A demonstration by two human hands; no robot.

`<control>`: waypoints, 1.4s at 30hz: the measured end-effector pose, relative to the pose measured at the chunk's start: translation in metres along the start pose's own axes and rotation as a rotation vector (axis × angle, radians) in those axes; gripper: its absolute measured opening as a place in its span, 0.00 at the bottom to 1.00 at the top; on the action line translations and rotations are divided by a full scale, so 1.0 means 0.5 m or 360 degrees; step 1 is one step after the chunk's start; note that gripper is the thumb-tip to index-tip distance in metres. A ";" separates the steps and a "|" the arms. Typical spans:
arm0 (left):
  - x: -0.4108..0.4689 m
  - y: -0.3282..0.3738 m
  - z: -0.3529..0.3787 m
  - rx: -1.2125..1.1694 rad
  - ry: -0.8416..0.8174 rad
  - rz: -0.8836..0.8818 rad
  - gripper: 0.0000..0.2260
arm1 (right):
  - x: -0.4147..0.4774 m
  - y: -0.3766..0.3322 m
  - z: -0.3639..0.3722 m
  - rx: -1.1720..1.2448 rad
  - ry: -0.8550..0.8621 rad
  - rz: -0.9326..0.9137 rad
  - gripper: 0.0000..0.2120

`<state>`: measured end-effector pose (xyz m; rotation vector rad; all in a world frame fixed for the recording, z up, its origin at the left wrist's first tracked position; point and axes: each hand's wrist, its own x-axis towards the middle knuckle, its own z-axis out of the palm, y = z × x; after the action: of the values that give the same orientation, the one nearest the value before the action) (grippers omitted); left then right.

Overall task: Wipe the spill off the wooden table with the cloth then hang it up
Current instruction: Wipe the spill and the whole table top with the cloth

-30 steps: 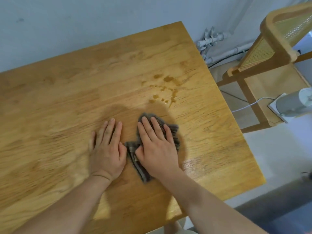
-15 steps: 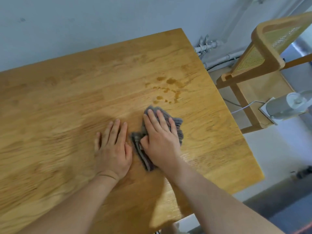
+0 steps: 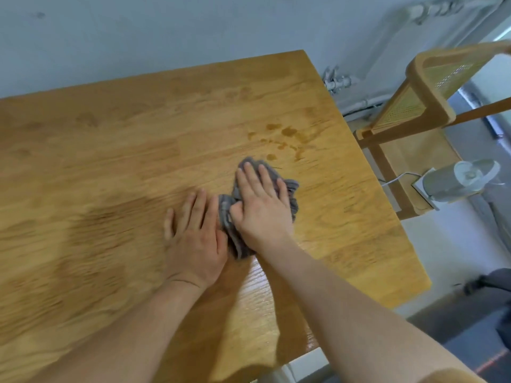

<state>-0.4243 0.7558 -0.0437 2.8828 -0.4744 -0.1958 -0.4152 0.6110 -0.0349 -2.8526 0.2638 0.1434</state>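
Note:
A bunched grey cloth [image 3: 290,189] lies on the wooden table [image 3: 110,161]. My right hand [image 3: 260,205] presses flat on top of it, fingers spread toward the far edge. Just beyond the cloth, brown drops and streaks of the spill [image 3: 287,136] mark the wood, and the cloth's far tip nearly touches the nearest drop. My left hand [image 3: 196,239] rests palm down on the bare table, right beside the cloth's left edge, holding nothing.
The table's right edge [image 3: 387,203] drops to the floor. A wooden chair with cane back [image 3: 420,106] stands to the right, with a white device and cable [image 3: 459,181] near it. A grey wall with pipes [image 3: 337,81] runs behind.
My right hand has pushed the cloth away from me toward the spill. My left hand stays flat beside it. The view has shifted so the table sits lower in the frame.

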 end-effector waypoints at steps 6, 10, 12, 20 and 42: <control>-0.004 0.002 -0.003 -0.0011 0.0039 0.0003 0.27 | 0.027 0.127 -0.035 -0.0130 0.0019 -0.0300 0.30; -0.001 0.003 -0.007 -0.0004 0.0041 -0.0001 0.26 | 0.058 0.266 -0.080 -0.0141 0.0156 0.0358 0.30; 0.005 0.003 -0.008 -0.0001 0.0054 -0.0011 0.26 | 0.075 0.246 -0.071 -0.0076 0.0192 0.0601 0.30; -0.001 0.008 -0.013 0.0077 -0.0014 -0.0018 0.27 | 0.019 0.026 -0.001 -0.0100 -0.0031 -0.0377 0.30; 0.172 0.063 -0.038 0.0096 -0.0111 0.0003 0.25 | 0.060 0.287 -0.091 -0.0261 -0.0156 -0.0529 0.31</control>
<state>-0.3496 0.7020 -0.0264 2.9422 -0.5036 -0.2870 -0.4104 0.4577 -0.0319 -2.9885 -0.2537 0.2461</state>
